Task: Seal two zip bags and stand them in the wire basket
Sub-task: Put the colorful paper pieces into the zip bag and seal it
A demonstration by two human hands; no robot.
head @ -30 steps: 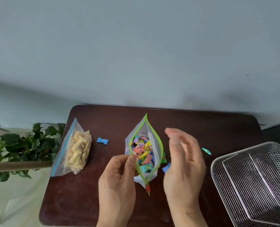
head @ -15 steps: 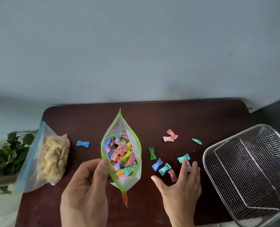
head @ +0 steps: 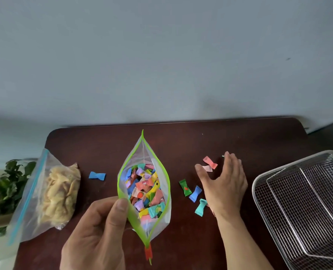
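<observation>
On a dark surface (head: 181, 137), the left hand (head: 95, 234) has its grip clamped on the green rim of a candy bag (head: 144, 191) that stands wide open. The right hand (head: 225, 184), fingers spread and holding nothing, hovers over loose candies (head: 194, 193) beside it. A bag of chips (head: 52, 193) lies at left; the empty wire basket (head: 305, 201) sits at right. If the pinch slips, the unsealed bag could tip and spill.

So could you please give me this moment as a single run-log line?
left hand: holds candy bag rim, bag open | right hand: open over loose candies | wire basket: holds no bag
</observation>
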